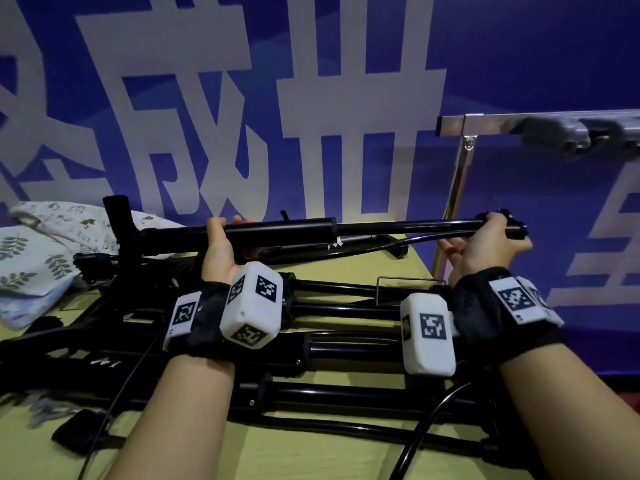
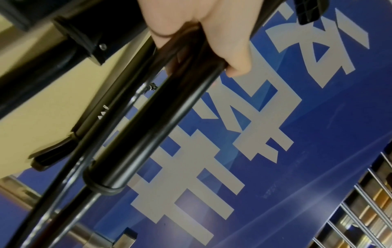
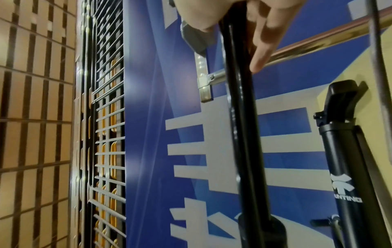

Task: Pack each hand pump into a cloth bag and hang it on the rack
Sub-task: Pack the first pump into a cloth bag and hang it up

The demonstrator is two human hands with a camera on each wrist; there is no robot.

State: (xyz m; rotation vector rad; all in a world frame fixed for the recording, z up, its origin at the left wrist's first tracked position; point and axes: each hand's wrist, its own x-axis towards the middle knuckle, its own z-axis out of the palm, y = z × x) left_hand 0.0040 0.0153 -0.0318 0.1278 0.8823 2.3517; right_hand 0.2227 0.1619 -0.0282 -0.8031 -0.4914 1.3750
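Observation:
A black hand pump (image 1: 311, 228) is held level above the table, its handle at the left. My left hand (image 1: 221, 242) grips its thick barrel (image 2: 148, 130). My right hand (image 1: 485, 244) holds the thin end (image 3: 239, 100) near the tip, with one finger (image 3: 260, 55) pointing out straight. Several more black pumps (image 1: 329, 344) lie side by side on the yellow table (image 1: 304, 459) beneath my wrists. Printed cloth bags (image 1: 38, 254) are piled at the far left. The metal rack (image 1: 485, 123) stands at the right.
A blue banner with large pale characters (image 1: 242, 98) backs the table. The rack's post (image 1: 457, 188) rises from the table's right edge, close behind my right hand. Dark items (image 1: 568, 136) hang on its top bar. Black cables (image 1: 426, 431) cross the near edge.

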